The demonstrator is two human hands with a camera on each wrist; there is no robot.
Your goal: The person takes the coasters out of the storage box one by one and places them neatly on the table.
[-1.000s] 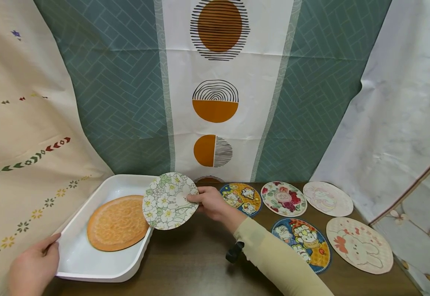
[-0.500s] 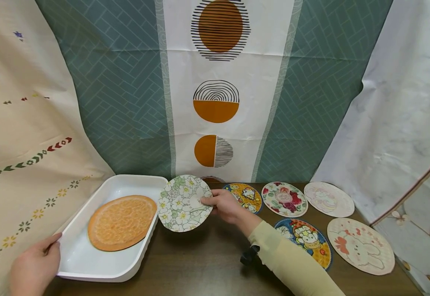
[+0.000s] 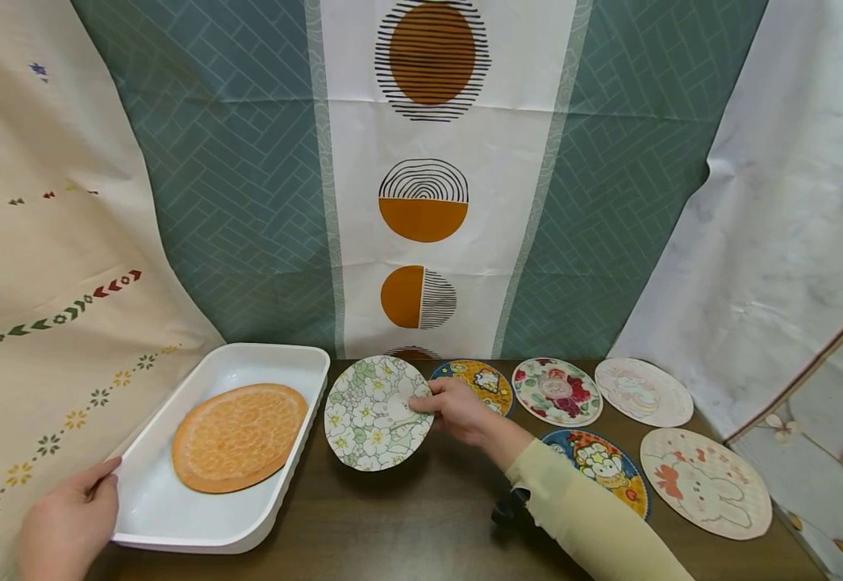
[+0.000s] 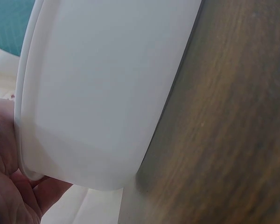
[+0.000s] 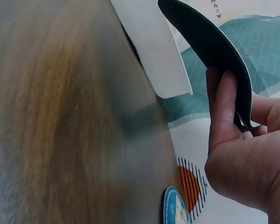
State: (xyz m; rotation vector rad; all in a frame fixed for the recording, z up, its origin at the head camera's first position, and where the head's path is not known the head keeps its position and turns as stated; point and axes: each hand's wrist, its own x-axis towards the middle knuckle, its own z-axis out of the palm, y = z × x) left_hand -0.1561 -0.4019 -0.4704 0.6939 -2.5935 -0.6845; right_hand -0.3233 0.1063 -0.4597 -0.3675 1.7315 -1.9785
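Note:
My right hand (image 3: 462, 410) pinches a round floral mat (image 3: 373, 415) by its right edge, thumb on the printed face and fingers beneath. The mat hangs above the table, and in the right wrist view its dark underside (image 5: 214, 42) shows, slightly bent. At the left stands a white plastic tray (image 3: 206, 528) with a round orange-brown mat (image 3: 239, 436), printed like baked bread, lying in it. My left hand (image 3: 68, 516) grips the tray's near left corner. Close up in the left wrist view, fingers (image 4: 51, 193) curl round the rim of the tray (image 4: 98, 93).
On the right of the dark table (image 3: 392, 524) lie several round printed mats: a blue-yellow one (image 3: 490, 387), a rose one (image 3: 557, 391), a pale one (image 3: 642, 391), a cartoon one (image 3: 606, 468) and a bunny one (image 3: 704, 484). Patterned cloths (image 3: 247, 202) hang behind.
My right hand has carried the floral mat from over the tray's right edge rightward and lower, above the table. My left hand and the tray stay put.

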